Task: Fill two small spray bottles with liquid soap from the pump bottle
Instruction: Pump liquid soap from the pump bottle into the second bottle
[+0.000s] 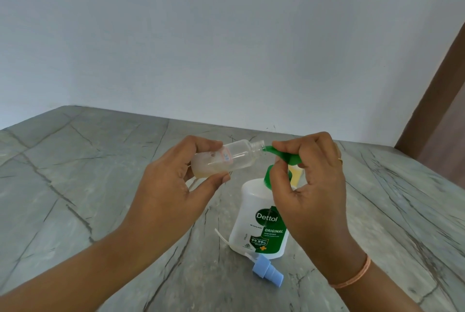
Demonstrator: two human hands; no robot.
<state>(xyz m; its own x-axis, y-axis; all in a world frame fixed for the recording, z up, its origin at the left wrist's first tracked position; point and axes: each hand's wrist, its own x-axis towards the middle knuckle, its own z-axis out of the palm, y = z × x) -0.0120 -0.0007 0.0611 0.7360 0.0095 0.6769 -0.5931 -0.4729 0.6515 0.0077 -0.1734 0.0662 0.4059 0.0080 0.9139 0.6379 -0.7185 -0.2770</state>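
One small spray bottle (pixel 234 158), clear and uncapped, is held in the air above the desk (pixel 88 186), tipped almost level with its open neck pointing right. The left hand (pixel 171 186) has it in a closed grip around the base end, thumb on the near side and fingers wrapped over the far side. A little pale yellowish liquid lies pooled along the bottle's lower wall near the base, and a small sticker shows on its side. The neck meets the tip of the green pump head (pixel 279 154); mouth and nozzle touch.

The right hand (pixel 309 180) closes its grip on that pump head from above, fingers curled over the top and around the stem, and it hides most of the stem. An orange band (pixel 352 279) sits on its wrist. Below it the white pump bottle (pixel 254 221), with a green Dettol label, stands upright on the grey veined desk.

Just behind the right hand, a second small bottle (pixel 298 173) with yellow liquid peeks out; most of it is hidden. A blue spray cap (pixel 268 271) lies on its side on the desk just in front of the pump bottle, and a thin white tube shows by that bottle's lower left corner. A pale wall (pixel 201 34) rises behind the desk.
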